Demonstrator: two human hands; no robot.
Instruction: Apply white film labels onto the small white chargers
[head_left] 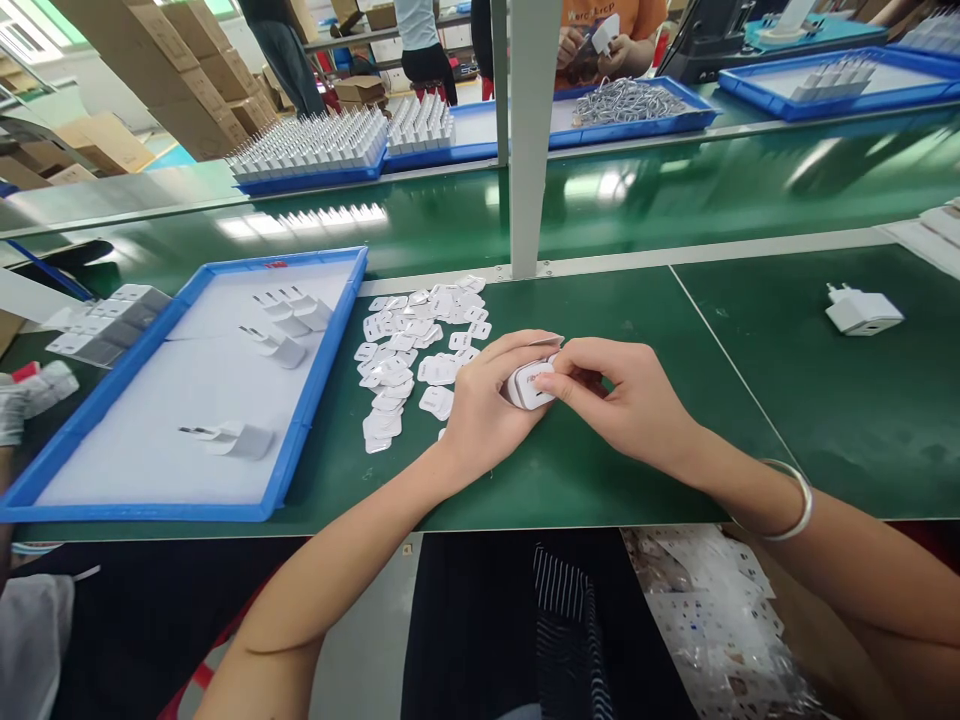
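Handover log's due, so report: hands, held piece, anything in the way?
Left hand gripping white block. Right hand touching block's printed side. Loose white pieces close by left hand; no obstruction visible.

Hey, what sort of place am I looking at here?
Probably a factory assembly workshop: matching white plugs lie in a blue tray, many flat white pieces are spread on the long green workbench, and cardboard boxes are stacked behind.

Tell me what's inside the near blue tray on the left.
In the blue tray, a few white plug adapters lie on white lining, pins showing: a cluster toward the far end, one nearer. The lining beneath them is covered.
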